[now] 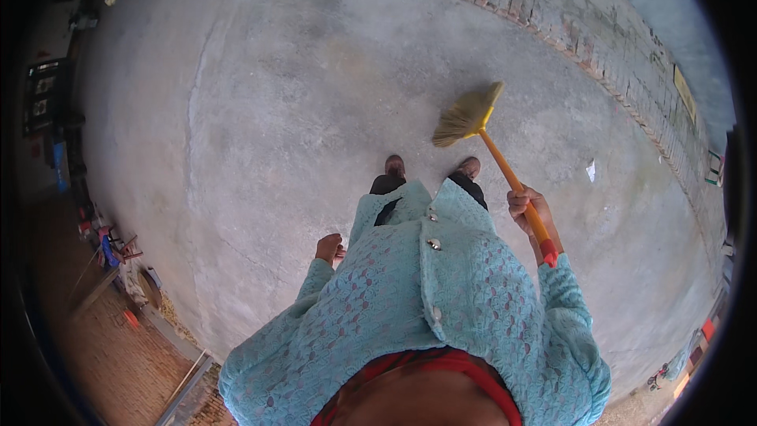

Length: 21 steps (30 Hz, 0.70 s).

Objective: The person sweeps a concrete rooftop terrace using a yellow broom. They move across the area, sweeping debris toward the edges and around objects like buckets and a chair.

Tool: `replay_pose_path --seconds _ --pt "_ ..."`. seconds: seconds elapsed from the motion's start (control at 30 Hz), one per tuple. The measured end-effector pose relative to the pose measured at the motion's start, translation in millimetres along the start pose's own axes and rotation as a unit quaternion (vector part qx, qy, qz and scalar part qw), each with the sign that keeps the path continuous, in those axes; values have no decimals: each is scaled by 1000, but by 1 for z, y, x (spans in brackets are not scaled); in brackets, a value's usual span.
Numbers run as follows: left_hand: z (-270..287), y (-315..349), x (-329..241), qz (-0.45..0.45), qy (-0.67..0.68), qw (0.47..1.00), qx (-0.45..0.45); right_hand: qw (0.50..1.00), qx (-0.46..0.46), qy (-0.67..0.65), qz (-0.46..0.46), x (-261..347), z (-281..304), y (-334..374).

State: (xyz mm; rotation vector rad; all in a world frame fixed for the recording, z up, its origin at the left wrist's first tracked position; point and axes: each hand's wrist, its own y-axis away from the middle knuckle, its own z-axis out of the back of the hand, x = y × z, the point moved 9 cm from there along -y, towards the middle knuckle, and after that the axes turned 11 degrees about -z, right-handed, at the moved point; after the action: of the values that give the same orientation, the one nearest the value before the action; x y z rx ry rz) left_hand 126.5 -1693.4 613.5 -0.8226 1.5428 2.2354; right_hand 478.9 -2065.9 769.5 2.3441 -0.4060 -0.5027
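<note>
My right hand [527,207] is wrapped round the orange handle of a broom [500,158]. The handle slants up and left, away from me, and ends in a red tip beside my forearm. Its yellow collar spreads into a fan of straw-coloured bristles [465,117], close to the concrete floor [315,95] ahead of my shoes; I cannot tell whether they touch it. By my left side, my left hand [330,248] is curled closed, with nothing visible in it.
A small white scrap [591,170] lies on the floor to the right. A low brick edge [552,28] curves along the far and right side. Assorted items, including a blue and red object [109,246], stand at the left beside brick paving [130,367].
</note>
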Motion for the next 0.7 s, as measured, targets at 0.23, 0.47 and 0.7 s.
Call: replay_pose_path --seconds 0.23,0.47,0.7 --pt "0 -13 -31 10 144 985 -95 995 -7 104 11 -10 -43 18" --pt "-7 38 -39 -5 98 993 -67 972 189 86 -108 16 -115 -121" --pt "-2 41 -23 -9 27 996 -81 970 174 119 -121 84 -153 -262"
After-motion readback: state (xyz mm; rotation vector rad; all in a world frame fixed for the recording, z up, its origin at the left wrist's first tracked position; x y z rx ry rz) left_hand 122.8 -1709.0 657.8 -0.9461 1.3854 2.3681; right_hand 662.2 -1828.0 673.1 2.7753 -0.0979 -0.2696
